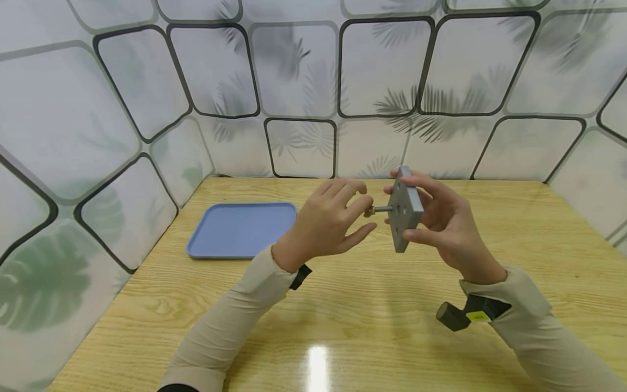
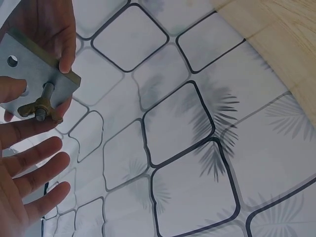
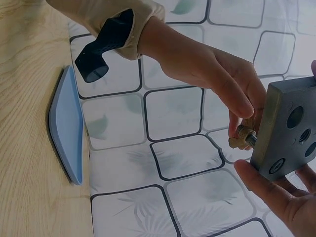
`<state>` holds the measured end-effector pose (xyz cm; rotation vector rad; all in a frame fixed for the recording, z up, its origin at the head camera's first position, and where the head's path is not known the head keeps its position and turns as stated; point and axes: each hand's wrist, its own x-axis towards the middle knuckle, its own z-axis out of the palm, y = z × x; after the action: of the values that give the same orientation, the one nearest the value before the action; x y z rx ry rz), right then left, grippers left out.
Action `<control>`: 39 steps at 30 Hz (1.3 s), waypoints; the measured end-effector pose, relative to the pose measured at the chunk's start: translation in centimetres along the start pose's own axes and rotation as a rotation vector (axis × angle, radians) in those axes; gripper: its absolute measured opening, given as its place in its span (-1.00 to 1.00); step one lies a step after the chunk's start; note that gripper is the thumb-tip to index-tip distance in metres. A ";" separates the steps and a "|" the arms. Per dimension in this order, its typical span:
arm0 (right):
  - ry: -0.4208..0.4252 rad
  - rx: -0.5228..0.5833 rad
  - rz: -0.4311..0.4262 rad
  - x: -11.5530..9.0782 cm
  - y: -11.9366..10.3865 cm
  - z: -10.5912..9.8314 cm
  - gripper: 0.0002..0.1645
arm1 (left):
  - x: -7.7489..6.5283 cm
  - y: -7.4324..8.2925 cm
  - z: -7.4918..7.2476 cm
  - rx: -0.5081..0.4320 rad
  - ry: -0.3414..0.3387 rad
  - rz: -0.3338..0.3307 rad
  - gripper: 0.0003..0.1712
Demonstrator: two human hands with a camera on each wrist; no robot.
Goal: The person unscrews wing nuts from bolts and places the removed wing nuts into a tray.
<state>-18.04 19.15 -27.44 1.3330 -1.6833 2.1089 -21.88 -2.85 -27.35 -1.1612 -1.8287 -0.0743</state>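
Note:
My right hand [image 1: 450, 226] holds a thick grey metal plate [image 1: 405, 215] on edge above the table, thumb at the near edge and fingers around the far side. Several round holes [image 3: 295, 117] show in its face. From the plate a threaded bolt [image 1: 384, 209] sticks out toward the left, carrying a brass wing nut [image 2: 40, 106] near its end. My left hand [image 1: 330, 220] is at the wing nut, its index finger touching one wing. The thumb stands apart from that finger, and the other left fingers [image 2: 42, 173] are spread and extended.
A shallow blue tray [image 1: 240, 231] lies on the wooden table [image 1: 352, 316] at the left, partly behind my left hand. Behind the table rises a patterned wall covering [image 1: 299, 71] with dark outlines and leaf prints. Both wrists wear dark camera mounts.

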 end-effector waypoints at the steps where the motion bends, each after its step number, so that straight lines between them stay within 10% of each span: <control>1: 0.001 0.000 0.000 0.0 0.0 0.0 -0.24 | 0.0 0.0 0.0 -0.001 -0.013 -0.001 -0.68; 19: 0.002 0.007 -0.001 0.1 0.1 -0.1 -0.23 | 0.2 0.0 0.2 0.039 0.139 -0.061 -0.83; 30: 0.003 0.007 -0.008 0.1 -0.1 -0.1 -0.24 | -0.1 -0.1 0.3 0.007 -0.018 -0.017 -0.69; 39: 0.002 0.001 -0.001 0.0 0.0 0.1 -0.24 | 0.1 0.0 0.3 0.075 0.096 -0.080 -0.83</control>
<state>-17.96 19.05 -27.40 1.3308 -1.6805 2.1097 -22.07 -2.62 -27.50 -1.0159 -1.7774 -0.1048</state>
